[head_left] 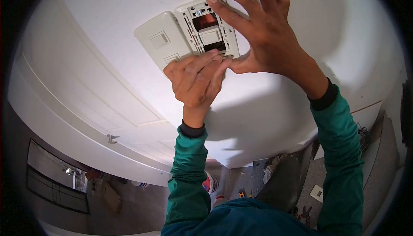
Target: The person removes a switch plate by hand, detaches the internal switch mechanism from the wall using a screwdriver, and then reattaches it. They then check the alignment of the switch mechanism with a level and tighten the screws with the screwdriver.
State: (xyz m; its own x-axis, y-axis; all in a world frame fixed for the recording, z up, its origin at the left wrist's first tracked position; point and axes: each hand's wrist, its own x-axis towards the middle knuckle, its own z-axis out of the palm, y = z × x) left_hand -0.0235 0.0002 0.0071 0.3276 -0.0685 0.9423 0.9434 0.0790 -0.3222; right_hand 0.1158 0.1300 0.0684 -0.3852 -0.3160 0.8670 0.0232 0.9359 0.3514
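Note:
On the white wall sits an uncovered wall switch mounting frame (231, 40), with a single rocker switch (211, 36) in its middle and dark gaps of the wall box above and below. A screw (199, 12) shows at its top. My right hand (269, 34) spans the frame's right side, index finger by the upper edge and thumb by the lower one, gripping it. At the frame's bottom, the fingers of my left hand (195, 79) are pinched together; whatever they hold is hidden. Directly left is a covered switch plate (152, 32), its lower part behind my left hand.
A white panelled door (103, 72) with a metal handle (112, 139) stands to the left. On the floor below lie pliers (305, 213), a small white plate (316, 193), a yellow-and-black tool (242, 192) and a bucket (209, 183). Coiled cable (364, 137) lies at the right.

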